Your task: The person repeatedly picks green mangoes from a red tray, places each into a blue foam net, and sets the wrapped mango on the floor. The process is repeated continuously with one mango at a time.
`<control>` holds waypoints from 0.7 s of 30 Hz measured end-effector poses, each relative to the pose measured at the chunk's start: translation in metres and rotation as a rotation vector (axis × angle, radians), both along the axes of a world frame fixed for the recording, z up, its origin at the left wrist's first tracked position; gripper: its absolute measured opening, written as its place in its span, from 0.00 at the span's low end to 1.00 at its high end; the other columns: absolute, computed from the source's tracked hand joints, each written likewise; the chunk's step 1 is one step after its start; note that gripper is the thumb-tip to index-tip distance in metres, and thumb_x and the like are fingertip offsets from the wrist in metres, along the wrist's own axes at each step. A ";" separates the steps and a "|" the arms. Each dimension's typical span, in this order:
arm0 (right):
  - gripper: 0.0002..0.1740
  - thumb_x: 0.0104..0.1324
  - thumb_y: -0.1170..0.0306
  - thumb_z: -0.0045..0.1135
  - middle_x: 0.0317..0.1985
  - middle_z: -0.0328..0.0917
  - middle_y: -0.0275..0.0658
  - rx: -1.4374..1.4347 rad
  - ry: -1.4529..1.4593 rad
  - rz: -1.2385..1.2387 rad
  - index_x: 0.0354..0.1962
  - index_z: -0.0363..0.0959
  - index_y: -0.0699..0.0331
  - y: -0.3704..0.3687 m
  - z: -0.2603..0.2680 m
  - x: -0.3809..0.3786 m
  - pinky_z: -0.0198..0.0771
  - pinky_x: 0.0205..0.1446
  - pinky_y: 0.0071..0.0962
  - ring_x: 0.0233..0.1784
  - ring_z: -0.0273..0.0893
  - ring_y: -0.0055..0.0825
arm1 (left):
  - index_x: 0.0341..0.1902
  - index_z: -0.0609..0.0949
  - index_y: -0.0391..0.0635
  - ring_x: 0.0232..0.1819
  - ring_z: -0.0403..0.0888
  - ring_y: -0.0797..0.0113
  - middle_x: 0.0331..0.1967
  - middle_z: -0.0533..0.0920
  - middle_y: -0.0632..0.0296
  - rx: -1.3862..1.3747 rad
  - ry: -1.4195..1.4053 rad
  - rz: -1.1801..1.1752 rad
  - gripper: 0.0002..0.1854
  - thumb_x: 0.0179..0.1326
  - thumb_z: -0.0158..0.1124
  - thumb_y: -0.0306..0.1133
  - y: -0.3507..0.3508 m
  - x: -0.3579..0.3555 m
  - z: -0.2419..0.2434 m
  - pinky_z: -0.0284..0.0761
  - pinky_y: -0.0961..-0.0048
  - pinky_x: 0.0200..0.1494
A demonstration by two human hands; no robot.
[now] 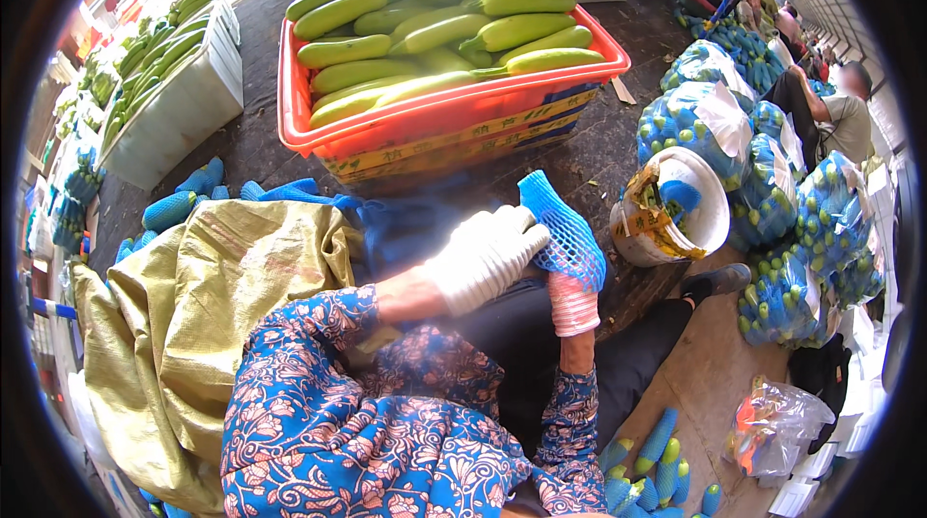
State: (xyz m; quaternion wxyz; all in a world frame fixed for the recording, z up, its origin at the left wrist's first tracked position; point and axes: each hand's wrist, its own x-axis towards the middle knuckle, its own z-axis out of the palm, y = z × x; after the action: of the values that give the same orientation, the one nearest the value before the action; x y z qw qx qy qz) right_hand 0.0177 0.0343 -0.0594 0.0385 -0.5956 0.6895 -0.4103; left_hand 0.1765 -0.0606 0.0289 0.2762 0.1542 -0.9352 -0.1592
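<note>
A blue foam net sleeve (568, 235) is drawn over my right hand (576, 304), hiding its fingers; only the lower part of its striped pinkish-white glove shows. My left hand (496, 250), in a ribbed white knit glove, has its fingers bent against the side of this net. Beyond both hands stands a red plastic crate (463, 112), heaped with light green zucchini (442, 33). To the left of my left hand lie more blue nets (405, 228), blurred and partly under an olive woven sack (253, 250).
A white bucket (706, 203) with scraps stands right of my right hand. Behind it are clear bags of net-wrapped zucchini (695, 120). Loose wrapped zucchini (659, 445) lie at lower right. A white crate (181, 112) of zucchini is at left. Another person (844, 112) sits at far right.
</note>
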 end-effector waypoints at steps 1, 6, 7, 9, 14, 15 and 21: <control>0.16 0.68 0.65 0.53 0.47 0.79 0.45 0.034 -0.091 -0.052 0.50 0.76 0.64 0.002 0.003 -0.004 0.74 0.56 0.40 0.50 0.79 0.40 | 0.43 0.79 0.45 0.35 0.80 0.50 0.33 0.78 0.54 -0.066 0.027 -0.012 0.12 0.53 0.64 0.26 0.004 -0.002 -0.004 0.78 0.59 0.36; 0.21 0.69 0.59 0.53 0.58 0.75 0.41 -0.066 -1.321 0.321 0.55 0.76 0.58 0.003 0.022 -0.005 0.68 0.64 0.43 0.60 0.74 0.38 | 0.43 0.81 0.46 0.33 0.81 0.55 0.32 0.80 0.55 0.353 0.065 -0.425 0.12 0.53 0.67 0.26 0.009 0.000 -0.008 0.78 0.63 0.35; 0.22 0.70 0.58 0.53 0.60 0.74 0.40 -0.057 -1.559 0.423 0.56 0.76 0.57 0.002 0.025 -0.006 0.67 0.66 0.44 0.62 0.73 0.38 | 0.42 0.82 0.46 0.33 0.82 0.55 0.32 0.81 0.55 0.553 0.039 -0.479 0.13 0.51 0.70 0.26 -0.005 0.002 -0.007 0.78 0.63 0.35; 0.24 0.70 0.55 0.52 0.65 0.72 0.39 -0.005 -1.767 0.568 0.58 0.76 0.55 -0.002 0.029 -0.008 0.64 0.69 0.45 0.66 0.71 0.37 | 0.37 0.84 0.44 0.33 0.83 0.57 0.29 0.83 0.55 0.766 -0.035 -0.346 0.09 0.54 0.73 0.29 -0.055 0.011 -0.006 0.79 0.67 0.38; 0.29 0.71 0.46 0.48 0.76 0.60 0.27 0.070 -1.617 0.651 0.66 0.70 0.41 -0.005 0.036 -0.013 0.42 0.80 0.52 0.77 0.59 0.35 | 0.52 0.81 0.45 0.48 0.84 0.51 0.45 0.85 0.51 -0.082 -0.070 0.485 0.20 0.61 0.70 0.43 -0.248 0.020 -0.018 0.78 0.60 0.51; 0.29 0.71 0.47 0.49 0.76 0.59 0.26 0.062 -1.632 0.625 0.67 0.69 0.40 -0.003 0.037 -0.013 0.40 0.81 0.52 0.77 0.59 0.35 | 0.52 0.81 0.44 0.50 0.84 0.50 0.47 0.85 0.50 0.049 -0.219 0.485 0.22 0.61 0.69 0.47 -0.272 0.021 -0.021 0.78 0.59 0.53; 0.24 0.70 0.68 0.55 0.59 0.77 0.41 -0.056 -2.036 0.569 0.64 0.69 0.54 0.005 0.045 -0.009 0.82 0.45 0.32 0.55 0.79 0.37 | 0.45 0.85 0.38 0.41 0.84 0.50 0.40 0.86 0.46 0.286 -0.451 0.276 0.30 0.60 0.65 0.59 -0.299 0.010 -0.003 0.77 0.59 0.48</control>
State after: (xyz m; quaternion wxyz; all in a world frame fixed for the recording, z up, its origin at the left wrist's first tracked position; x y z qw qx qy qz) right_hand 0.0091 0.0394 -0.0142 0.6798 -0.1107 0.1573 -0.7078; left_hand 0.1865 -0.3591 0.0263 0.0562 0.3485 -0.9113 -0.2119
